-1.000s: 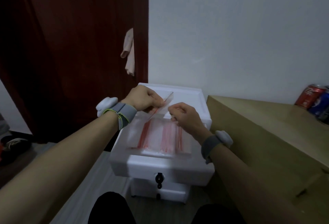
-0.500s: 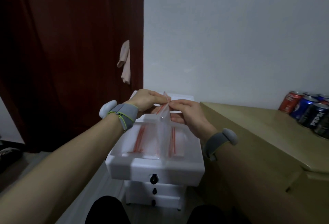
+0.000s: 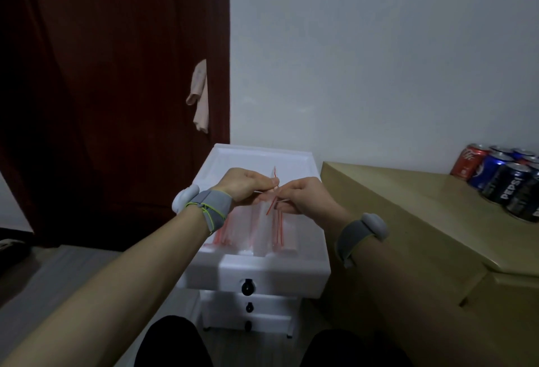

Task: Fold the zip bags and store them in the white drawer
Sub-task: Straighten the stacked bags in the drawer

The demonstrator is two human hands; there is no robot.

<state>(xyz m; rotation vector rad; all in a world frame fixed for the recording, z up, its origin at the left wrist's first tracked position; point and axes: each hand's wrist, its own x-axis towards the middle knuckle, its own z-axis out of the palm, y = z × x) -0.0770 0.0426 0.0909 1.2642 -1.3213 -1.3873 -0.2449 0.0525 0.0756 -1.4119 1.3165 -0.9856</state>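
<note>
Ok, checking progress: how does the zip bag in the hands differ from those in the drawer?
The held zip bag is pinched between left hand and right hand above the white drawer; the stored zip bags rest inside it. The held one is bunched, the stored ones lie flat. All are clear with red strips.

Grey wristbands (image 3: 350,235) with white pods (image 3: 376,225) — green cord (image 3: 208,210) on the left.

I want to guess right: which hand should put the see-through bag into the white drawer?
Probably the right hand: it pinches the clear, red-striped plastic zip bag lower down, nearer the open white plastic drawer, while the left hand pinches it higher up.
</note>
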